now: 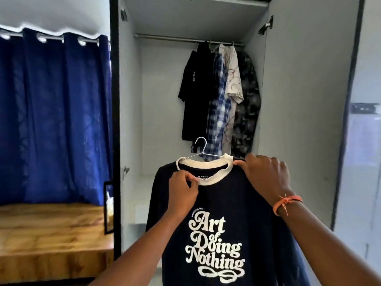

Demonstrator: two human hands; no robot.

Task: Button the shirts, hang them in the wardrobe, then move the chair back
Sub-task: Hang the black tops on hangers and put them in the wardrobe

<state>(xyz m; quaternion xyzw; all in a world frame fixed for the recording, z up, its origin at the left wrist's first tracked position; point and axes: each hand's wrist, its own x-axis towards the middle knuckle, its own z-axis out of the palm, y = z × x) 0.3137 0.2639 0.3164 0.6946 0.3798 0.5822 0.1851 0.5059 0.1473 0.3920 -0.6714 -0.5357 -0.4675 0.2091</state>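
Navy printed T-shirt with cream collar (pixel 222 213) hangs on a thin wire hanger (pixel 201 148), held up before the open wardrobe. Left hand (pixel 182 191) pinches the collar front, right hand (pixel 266 174) grips the shoulder. The metal wardrobe rail (pixel 165 37) runs left-right, above and beyond both hands, its bare stretch nearer the left.

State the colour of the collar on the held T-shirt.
Cream-white collar on a navy T-shirt, seen in the head view.

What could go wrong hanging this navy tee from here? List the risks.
1. The left hand only pinches the white collar; the navy tee could slide off the wire hanger.
2. The hanger hook sits well below the rail, so the lift is long.
3. The hung shirts crowd the rail's right end; the hook may snag them.
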